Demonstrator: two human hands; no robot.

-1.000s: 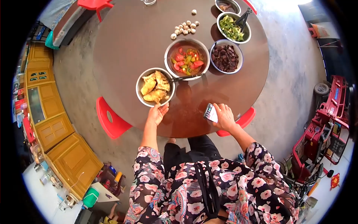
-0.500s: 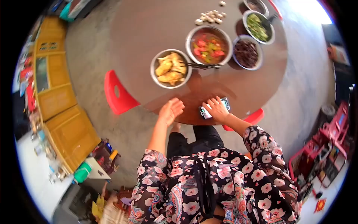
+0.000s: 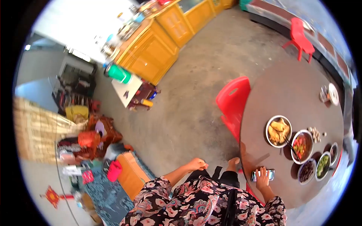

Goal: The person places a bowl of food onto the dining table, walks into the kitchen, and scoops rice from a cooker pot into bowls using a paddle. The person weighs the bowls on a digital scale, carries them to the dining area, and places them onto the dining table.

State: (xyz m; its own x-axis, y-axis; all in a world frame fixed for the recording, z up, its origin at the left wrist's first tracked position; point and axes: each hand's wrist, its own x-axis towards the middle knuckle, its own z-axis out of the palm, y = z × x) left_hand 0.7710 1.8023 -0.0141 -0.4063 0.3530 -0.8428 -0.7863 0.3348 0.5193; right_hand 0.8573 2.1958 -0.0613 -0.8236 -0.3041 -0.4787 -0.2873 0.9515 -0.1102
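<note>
My right hand (image 3: 263, 179) rests on a phone (image 3: 271, 174) that lies on the brown round table (image 3: 286, 83), near its edge. Away from the table, above my lap, my left hand (image 3: 197, 164) has its fingers curled, and whether anything is inside cannot be made out. On the table stand a bowl of yellow food pieces (image 3: 278, 132), a bowl of red and green vegetables (image 3: 301, 147) with dark chopsticks across its rim, a bowl of dark food (image 3: 307, 171) and a bowl of greens (image 3: 323, 165). Garlic bulbs (image 3: 314, 134) lie behind them.
A red chair (image 3: 235, 103) stands at the table's left edge, and a red stool (image 3: 299, 37) behind it. Yellow cabinets (image 3: 151, 52) line the upper left. A small white table (image 3: 127, 89) bears a green container (image 3: 118, 73). Lower left is a cloth-covered surface (image 3: 107, 188).
The view has swung left, so the table now sits at the right. My left hand has left the bowl's side and curled. My right hand has gone from holding the phone's edge to resting on it.
</note>
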